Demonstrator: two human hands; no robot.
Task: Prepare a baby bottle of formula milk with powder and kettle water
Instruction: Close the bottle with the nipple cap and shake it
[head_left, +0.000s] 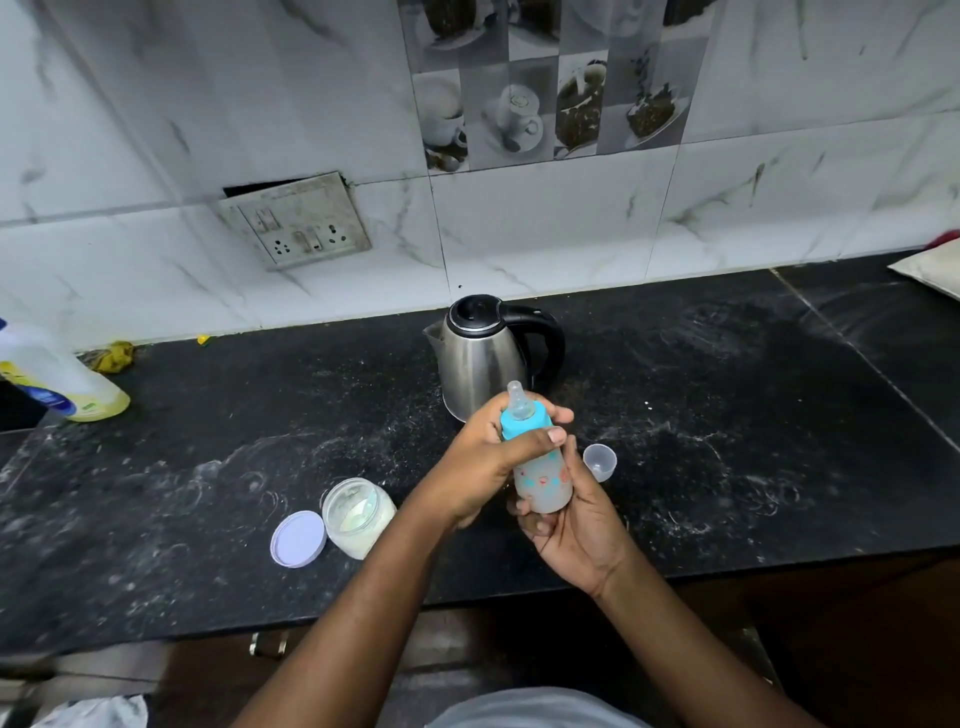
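Note:
A baby bottle (543, 480) with a blue collar and clear teat is held upright above the black counter (727, 415). My right hand (576, 525) grips its frosted body from below. My left hand (485, 462) wraps around the blue collar at the top. Behind the bottle stands a steel kettle (480, 358) with a black lid and handle, lid closed. To the left sits an open jar of white powder (358, 514) with a scoop inside, and its lilac lid (297, 538) lies beside it. A clear bottle cap (600, 461) rests to the right.
A yellow liquid bottle (57, 379) stands at the far left, with a yellow cloth (111, 356) by the wall. A wall socket plate (296, 221) hangs loose above the counter. A pale object (930, 267) lies at the far right. Powder dusts the counter.

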